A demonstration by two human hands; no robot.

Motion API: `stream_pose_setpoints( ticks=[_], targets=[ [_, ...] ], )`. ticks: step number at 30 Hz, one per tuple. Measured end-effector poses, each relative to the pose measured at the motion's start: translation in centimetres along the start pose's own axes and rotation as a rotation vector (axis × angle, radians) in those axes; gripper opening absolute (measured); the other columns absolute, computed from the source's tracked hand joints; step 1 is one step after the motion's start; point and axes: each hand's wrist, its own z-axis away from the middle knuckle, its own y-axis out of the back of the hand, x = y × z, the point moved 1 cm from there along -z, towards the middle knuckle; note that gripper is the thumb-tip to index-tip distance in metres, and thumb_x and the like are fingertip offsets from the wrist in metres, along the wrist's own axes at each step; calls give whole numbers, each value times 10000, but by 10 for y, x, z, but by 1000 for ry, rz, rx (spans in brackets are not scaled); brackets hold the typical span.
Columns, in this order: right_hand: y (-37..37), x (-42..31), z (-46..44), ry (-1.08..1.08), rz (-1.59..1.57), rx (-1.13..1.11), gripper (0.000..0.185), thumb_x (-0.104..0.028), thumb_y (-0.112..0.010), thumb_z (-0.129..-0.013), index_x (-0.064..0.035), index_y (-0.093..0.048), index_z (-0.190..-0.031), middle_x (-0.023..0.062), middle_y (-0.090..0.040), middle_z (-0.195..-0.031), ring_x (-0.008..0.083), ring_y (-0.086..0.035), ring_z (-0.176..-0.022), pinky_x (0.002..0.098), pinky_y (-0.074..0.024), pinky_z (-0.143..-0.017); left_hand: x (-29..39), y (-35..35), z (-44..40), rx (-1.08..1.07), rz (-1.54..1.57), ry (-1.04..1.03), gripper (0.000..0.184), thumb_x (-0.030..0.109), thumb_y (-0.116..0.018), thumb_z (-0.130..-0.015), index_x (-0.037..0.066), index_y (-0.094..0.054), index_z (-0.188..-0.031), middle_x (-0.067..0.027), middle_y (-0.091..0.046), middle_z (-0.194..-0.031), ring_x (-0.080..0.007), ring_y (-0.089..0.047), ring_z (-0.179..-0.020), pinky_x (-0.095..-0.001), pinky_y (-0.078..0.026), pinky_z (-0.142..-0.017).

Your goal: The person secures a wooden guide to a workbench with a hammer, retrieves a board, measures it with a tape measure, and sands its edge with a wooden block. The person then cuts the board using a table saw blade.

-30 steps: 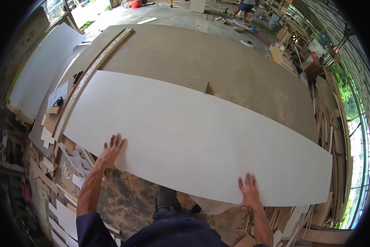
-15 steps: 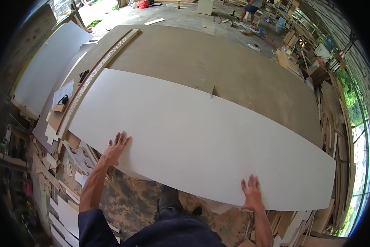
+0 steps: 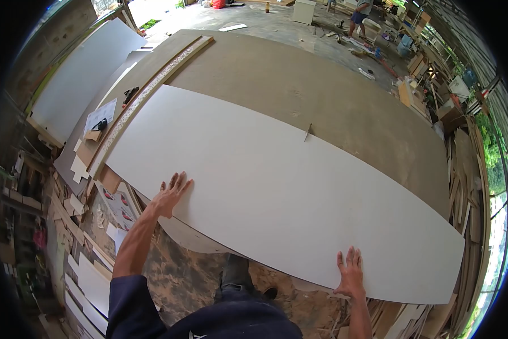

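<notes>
A long white panel (image 3: 265, 169) lies flat on a brown worktop (image 3: 254, 68). Its left end meets a long straight fence (image 3: 152, 93). At the panel's far edge a thin upright blade-like piece (image 3: 307, 133) sticks up; whether it passes through the panel I cannot tell. My left hand (image 3: 175, 192) rests on the panel near its front edge, left of the middle, fingers spread. Toward the right end, my right hand (image 3: 351, 274) lies with stretched fingers on the same front edge. Neither hand is wrapped round anything.
Beyond the fence are a printed sheet (image 3: 100, 116) and a small black object (image 3: 100, 125). A large white board (image 3: 84, 79) leans at the far left. Wood offcuts (image 3: 463, 175) line the right side. In the background stands a person (image 3: 360, 20).
The view has turned slightly, so the fence and blade-like piece appear farther right. Both hands stay on the panel with fingers spread. Any slide of the panel is too small to tell.
</notes>
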Motion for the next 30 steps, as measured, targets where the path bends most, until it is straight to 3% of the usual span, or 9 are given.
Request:
stream_pose_setpoints(
  ticks=[5, 7, 19, 30],
  targets=[
    [2, 3, -3, 0, -13, 11, 1526, -401, -987, -381, -166, -136, -1626, 293, -21, -1654, 515, -72, -1515, 561, -160, -1247, 1, 3, -7, -13, -23, 1, 1592, -11, -948, -371, 198, 1, -1631, -169, 35, -1690, -394, -20, -1551, -660, -254, -1188],
    [5, 5, -6, -1, -22, 23, 1498, -385, -996, -390, -173, -167, -1620, 284, -57, -1652, 523, -86, -1508, 590, -202, -1232, 3, 5, -9, -5, -9, 15, 1553, -44, -917, -408, 232, 0, -1632, -153, 29, -1693, -386, -32, -1553, -662, -255, -1191],
    [16, 11, -15, 3, -20, 48, 1466, -329, -974, -397, -147, -180, -1616, 302, -66, -1646, 512, -99, -1513, 559, -197, -1238, 6, 17, -21, -5, 0, 14, 1482, -115, -812, -440, 209, 3, -1635, -153, 43, -1697, -385, -16, -1557, -645, -224, -1200],
    [16, 25, -33, 12, 22, 65, 1534, -387, -989, -352, -174, -156, -1622, 298, -58, -1647, 523, -102, -1507, 576, -215, -1228, 1, 24, -40, -26, -13, 1, 1528, -58, -868, -430, 215, 36, -1631, -156, 65, -1695, -383, 18, -1558, -658, -209, -1195]
  ],
)
